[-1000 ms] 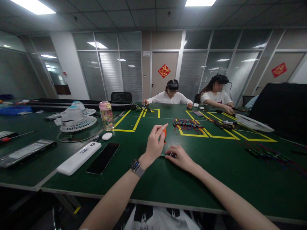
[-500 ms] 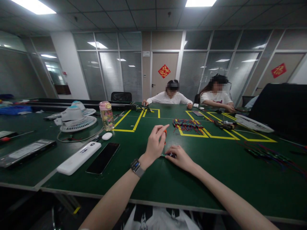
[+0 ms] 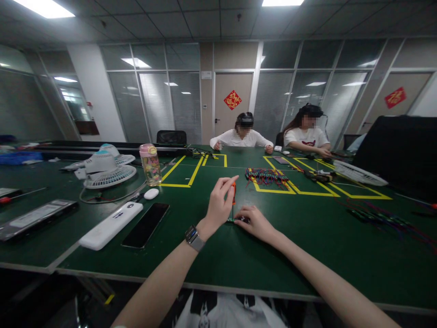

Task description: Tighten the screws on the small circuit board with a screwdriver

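My left hand, with a watch on its wrist, is closed around the orange handle of a small screwdriver held upright, tip down. The tip meets a small dark part lying on the green table. My right hand rests on the table with its fingers pressed on that part, pinning it. Most of the part is hidden under the fingers.
A black phone, a white power bank, a white mouse, a pink-capped bottle and a desk fan lie to the left. A bundle of coloured wires sits ahead inside yellow tape marks. Two people sit at the far end.
Both hands stay in place on the screwdriver and the part. The view has shifted slightly, and a person at the far end has moved an arm.
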A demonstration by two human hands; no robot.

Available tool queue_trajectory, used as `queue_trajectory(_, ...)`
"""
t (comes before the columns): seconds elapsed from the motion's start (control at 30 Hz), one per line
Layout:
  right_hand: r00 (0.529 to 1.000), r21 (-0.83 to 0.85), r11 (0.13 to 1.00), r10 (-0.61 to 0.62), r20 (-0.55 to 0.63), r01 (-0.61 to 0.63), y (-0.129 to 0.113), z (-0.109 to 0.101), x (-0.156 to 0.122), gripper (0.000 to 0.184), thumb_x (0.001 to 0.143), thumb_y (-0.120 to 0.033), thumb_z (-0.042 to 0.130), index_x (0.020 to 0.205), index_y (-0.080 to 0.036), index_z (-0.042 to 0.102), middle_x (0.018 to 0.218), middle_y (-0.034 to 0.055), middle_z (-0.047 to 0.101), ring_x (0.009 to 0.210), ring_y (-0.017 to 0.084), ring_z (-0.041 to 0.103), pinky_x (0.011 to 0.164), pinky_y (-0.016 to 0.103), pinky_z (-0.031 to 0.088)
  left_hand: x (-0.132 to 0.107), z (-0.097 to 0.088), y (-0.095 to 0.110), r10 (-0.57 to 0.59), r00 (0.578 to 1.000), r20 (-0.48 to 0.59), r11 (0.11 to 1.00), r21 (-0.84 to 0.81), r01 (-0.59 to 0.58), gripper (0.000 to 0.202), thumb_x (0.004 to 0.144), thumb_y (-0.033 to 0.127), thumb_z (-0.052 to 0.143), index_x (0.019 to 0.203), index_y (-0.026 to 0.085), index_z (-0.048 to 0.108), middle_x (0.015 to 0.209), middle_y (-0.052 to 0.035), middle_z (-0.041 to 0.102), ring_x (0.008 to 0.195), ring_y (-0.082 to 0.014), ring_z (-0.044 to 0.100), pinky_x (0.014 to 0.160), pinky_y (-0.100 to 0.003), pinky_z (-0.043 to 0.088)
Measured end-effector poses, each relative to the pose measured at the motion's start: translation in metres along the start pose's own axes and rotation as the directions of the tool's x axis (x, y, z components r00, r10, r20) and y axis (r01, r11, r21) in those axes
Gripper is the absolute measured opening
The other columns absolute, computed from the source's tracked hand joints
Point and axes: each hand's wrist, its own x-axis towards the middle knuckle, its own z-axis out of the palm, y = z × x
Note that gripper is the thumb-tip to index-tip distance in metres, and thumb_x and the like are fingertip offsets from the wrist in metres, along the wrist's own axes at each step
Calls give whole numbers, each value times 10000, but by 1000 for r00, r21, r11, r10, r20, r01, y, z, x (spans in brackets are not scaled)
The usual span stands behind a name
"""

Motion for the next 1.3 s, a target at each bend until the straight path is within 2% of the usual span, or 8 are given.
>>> queue_trajectory(0.13,1000,-3,1000,-12,-3,11,0,-1,0,111,856,-261,624,876,-198,712,824,27,654,749,160,603,757,303,386,2,1,0,15,1000,12,999,-44,-15,353,963,179,368,1290,209,498,1150,-75,589,1069,-163,553,940,-310,440)
queue_trajectory(0.37,1000,-20,1000,-8,-1,8,-2,-2,-1,120,856,-270,623,869,-193,714,811,29,648,725,154,597,753,301,386,1,1,0,19,998,-53,999,50,-16,207,892,258,553,1077,217,637,898,-24,531,830,-133,552,787,-256,473)
queue_trajectory(0.53,1000,-23,1000,-14,4,14,-1,-2,0,132,861,-277,615,879,-193,716,804,31,649,720,158,597,752,305,382,0,1,1,32,999,12,999,9,-32,345,963,201,367,1268,218,528,1155,-75,555,1073,-161,549,938,-300,450)
queue_trajectory(0.63,1000,-13,1000,-9,11,9,-1,-3,0,125,855,-271,623,879,-194,718,806,28,650,709,154,596,753,304,384,1,1,0,28,999,15,999,-39,-28,358,961,176,365,1291,205,500,1233,-79,565,1115,-162,553,976,-314,440)
queue_trajectory(0.77,1000,-17,1000,3,18,-3,-1,-4,0,119,850,-268,632,881,-196,721,805,27,652,707,156,595,753,307,380,2,2,-1,16,998,-64,1000,-16,-17,286,913,200,503,1189,212,576,1054,-52,619,977,-155,592,889,-296,476)
queue_trajectory(0.87,1000,-24,1000,6,17,-6,0,-4,0,118,848,-268,633,884,-199,723,803,27,650,711,157,594,749,305,377,1,2,-1,24,996,-90,999,43,-21,217,886,238,557,1088,217,636,952,-36,574,882,-143,576,822,-271,480)
queue_trajectory(1.1,1000,-18,1000,3,21,-2,1,-4,0,111,847,-254,631,884,-202,722,815,24,651,720,154,600,761,309,373,1,2,-1,25,1000,17,998,-53,-24,365,963,176,355,1300,213,491,1165,-75,575,1071,-153,556,947,-301,441)
queue_trajectory(1.3,1000,-27,1000,2,15,-1,0,-5,-1,126,845,-263,632,892,-194,726,817,34,656,729,159,603,763,307,392,1,2,-1,15,998,-64,999,30,-13,241,884,238,565,1120,216,610,929,-25,561,847,-132,561,805,-259,471)
